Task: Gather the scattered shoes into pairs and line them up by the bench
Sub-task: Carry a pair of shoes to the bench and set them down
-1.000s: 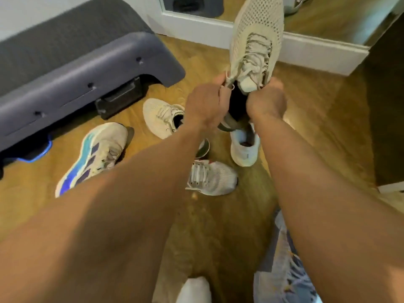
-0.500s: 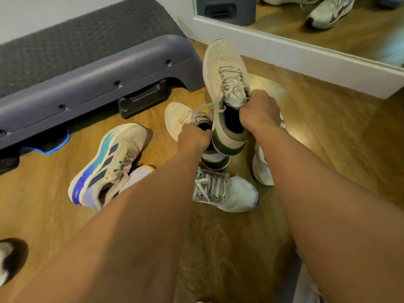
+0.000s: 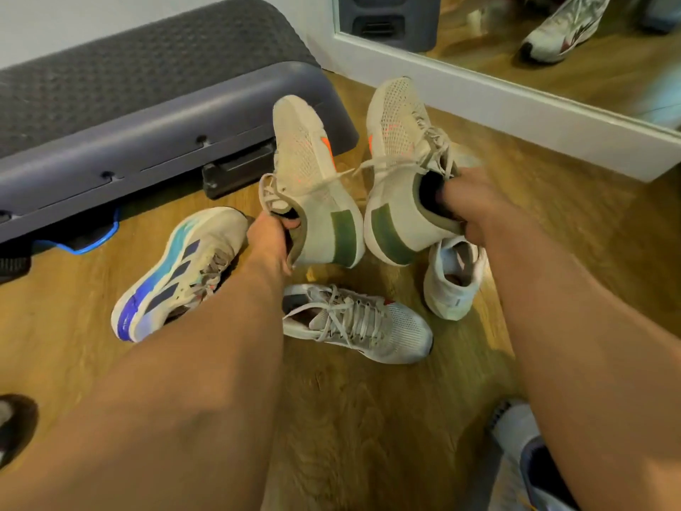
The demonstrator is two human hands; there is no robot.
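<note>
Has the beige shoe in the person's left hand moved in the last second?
Yes. The beige shoe lay on the floor by the grey bench; now the left hand grips it lifted, toe up before the bench's corner.

Warm indoor light, motion blur, wide-angle distortion.

Beige shoes [image 3: 313,186], green heel stripes

No lettering is legible; the blue-toned shoe [image 3: 177,274] shows three dark stripes, perhaps a logo.
</note>
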